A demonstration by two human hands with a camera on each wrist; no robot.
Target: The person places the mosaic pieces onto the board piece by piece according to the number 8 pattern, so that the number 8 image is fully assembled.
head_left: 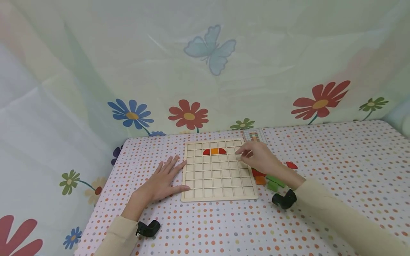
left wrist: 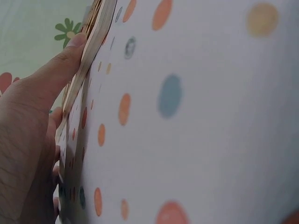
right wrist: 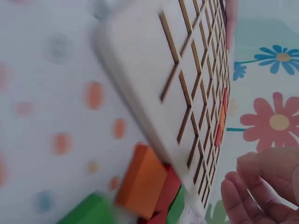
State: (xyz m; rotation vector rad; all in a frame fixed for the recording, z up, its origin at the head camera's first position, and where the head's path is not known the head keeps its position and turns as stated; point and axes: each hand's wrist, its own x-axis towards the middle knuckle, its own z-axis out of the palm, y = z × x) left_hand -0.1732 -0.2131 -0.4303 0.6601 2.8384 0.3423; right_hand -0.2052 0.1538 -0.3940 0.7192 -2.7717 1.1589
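A wooden grid board [head_left: 208,174] lies on the dotted tablecloth. In one of its upper rows sit two red rounded pieces [head_left: 206,152] with an orange square [head_left: 214,151] between them. My left hand [head_left: 163,181] lies spread at the board's left side, its thumb and fingertips touching the edge, and the thumb rests on the rim in the left wrist view. Over the board's right edge hovers my right hand [head_left: 257,156], fingers loosely bent. In the right wrist view, no piece shows between the right thumb [right wrist: 261,163] and fingers.
Right of the board lie green blocks [head_left: 273,183], an orange block [head_left: 260,180], red pieces [head_left: 257,172] and a separate red piece [head_left: 292,165]. A printed pattern card [head_left: 261,134] lies behind the right hand. A floral backdrop [head_left: 256,78] hangs behind the table.
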